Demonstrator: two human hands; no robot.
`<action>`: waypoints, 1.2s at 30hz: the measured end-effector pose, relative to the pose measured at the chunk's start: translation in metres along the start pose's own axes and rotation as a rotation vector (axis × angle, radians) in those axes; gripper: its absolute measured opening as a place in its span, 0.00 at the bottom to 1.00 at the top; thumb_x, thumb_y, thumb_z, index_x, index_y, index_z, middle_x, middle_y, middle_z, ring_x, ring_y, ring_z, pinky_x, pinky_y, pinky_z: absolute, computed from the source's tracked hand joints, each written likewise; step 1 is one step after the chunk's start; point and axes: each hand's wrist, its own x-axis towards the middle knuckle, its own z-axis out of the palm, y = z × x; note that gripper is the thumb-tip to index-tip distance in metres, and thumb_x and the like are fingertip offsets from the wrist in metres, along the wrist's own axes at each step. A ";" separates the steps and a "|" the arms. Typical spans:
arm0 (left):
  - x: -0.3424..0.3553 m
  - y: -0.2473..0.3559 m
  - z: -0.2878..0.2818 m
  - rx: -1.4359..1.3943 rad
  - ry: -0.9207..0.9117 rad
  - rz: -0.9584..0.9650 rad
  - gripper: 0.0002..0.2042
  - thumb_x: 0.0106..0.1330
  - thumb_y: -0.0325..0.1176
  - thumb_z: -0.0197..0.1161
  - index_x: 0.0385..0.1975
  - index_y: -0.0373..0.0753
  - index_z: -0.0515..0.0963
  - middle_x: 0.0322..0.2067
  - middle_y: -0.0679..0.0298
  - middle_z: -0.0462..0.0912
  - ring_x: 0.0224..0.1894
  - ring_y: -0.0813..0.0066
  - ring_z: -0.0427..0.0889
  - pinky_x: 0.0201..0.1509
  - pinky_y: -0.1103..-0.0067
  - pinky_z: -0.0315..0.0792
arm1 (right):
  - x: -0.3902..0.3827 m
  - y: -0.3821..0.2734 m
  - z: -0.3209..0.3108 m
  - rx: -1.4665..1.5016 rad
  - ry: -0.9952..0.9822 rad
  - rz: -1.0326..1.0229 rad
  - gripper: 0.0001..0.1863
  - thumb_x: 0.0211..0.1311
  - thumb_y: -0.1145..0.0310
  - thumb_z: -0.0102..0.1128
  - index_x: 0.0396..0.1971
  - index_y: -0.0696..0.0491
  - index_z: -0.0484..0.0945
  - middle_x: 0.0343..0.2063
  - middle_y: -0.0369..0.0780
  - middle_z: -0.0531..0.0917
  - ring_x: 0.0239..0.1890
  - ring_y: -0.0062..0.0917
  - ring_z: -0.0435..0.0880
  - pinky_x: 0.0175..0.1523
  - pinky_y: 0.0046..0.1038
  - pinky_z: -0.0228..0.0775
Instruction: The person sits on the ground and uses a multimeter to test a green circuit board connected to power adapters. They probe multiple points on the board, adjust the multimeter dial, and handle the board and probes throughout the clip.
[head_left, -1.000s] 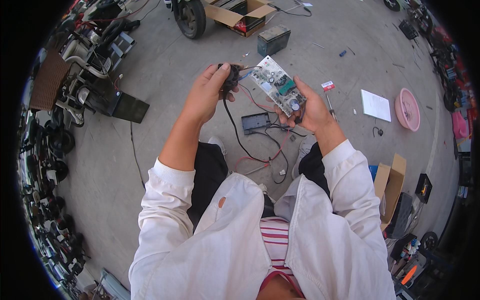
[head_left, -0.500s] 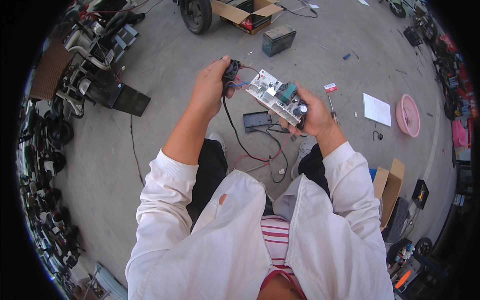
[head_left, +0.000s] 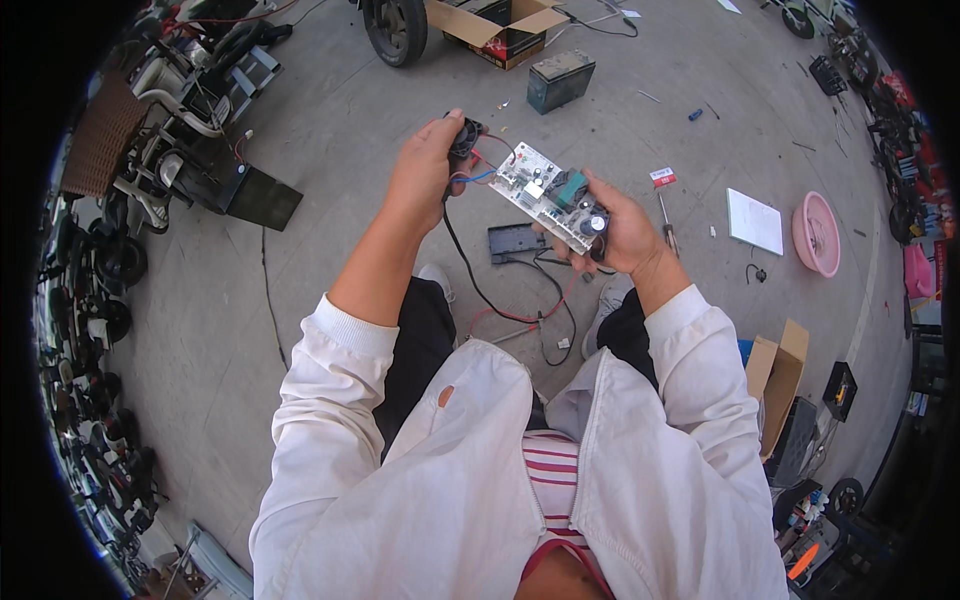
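Observation:
My left hand (head_left: pixel 427 165) is closed around a small black cooling fan (head_left: pixel 465 138), thumb on top. Thin red and blue wires run from there to a white circuit board (head_left: pixel 545 197), which my right hand (head_left: pixel 625 228) grips by its right end. The board's component side faces up, with a green transformer and a round capacitor near my right thumb. From below my left hand a black cable (head_left: pixel 462 245) hangs in a curve to the floor. Under the board lies an open black plastic casing (head_left: pixel 515 241), partly hidden by my right fingers.
A dark battery block (head_left: pixel 560 82) and an open cardboard box (head_left: pixel 500 30) stand ahead. To the right are a screwdriver (head_left: pixel 668 225), a white booklet (head_left: pixel 754 221) and a pink basin (head_left: pixel 816 234). Scooter parts (head_left: pixel 200 150) crowd the left. A tan carton (head_left: pixel 782 380) sits beside my right elbow.
The circuit board has tilted so its top face shows more fully. The fan in my left hand has turned slightly, and its round face is now plainer. Both grips stay the same.

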 end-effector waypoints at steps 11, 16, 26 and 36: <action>0.000 0.001 0.001 -0.042 0.028 0.003 0.17 0.69 0.47 0.52 0.29 0.39 0.74 0.16 0.68 0.72 0.17 0.82 0.67 0.18 0.84 0.58 | 0.002 0.000 0.002 -0.090 0.099 -0.011 0.33 0.71 0.46 0.30 0.47 0.62 0.74 0.26 0.50 0.83 0.18 0.29 0.83 0.12 0.19 0.68; 0.002 0.001 0.002 -0.052 0.086 -0.031 0.17 0.69 0.47 0.52 0.32 0.36 0.74 0.17 0.68 0.71 0.16 0.83 0.65 0.17 0.85 0.57 | 0.000 0.001 -0.001 -0.156 0.137 0.001 0.34 0.71 0.44 0.31 0.47 0.61 0.75 0.27 0.51 0.84 0.19 0.29 0.84 0.12 0.18 0.66; 0.006 0.000 -0.005 -0.084 0.074 -0.050 0.14 0.69 0.46 0.53 0.29 0.41 0.72 0.20 0.69 0.72 0.21 0.84 0.69 0.19 0.84 0.57 | 0.000 0.000 0.003 -0.197 0.158 -0.017 0.34 0.70 0.42 0.31 0.46 0.59 0.76 0.28 0.48 0.85 0.21 0.27 0.84 0.14 0.16 0.63; -0.001 0.004 -0.002 -0.151 -0.033 0.049 0.20 0.72 0.47 0.45 0.39 0.34 0.74 0.17 0.69 0.67 0.20 0.83 0.65 0.20 0.84 0.55 | 0.001 0.002 0.001 -0.197 0.177 -0.020 0.35 0.70 0.42 0.29 0.50 0.58 0.74 0.30 0.49 0.85 0.22 0.27 0.84 0.15 0.16 0.61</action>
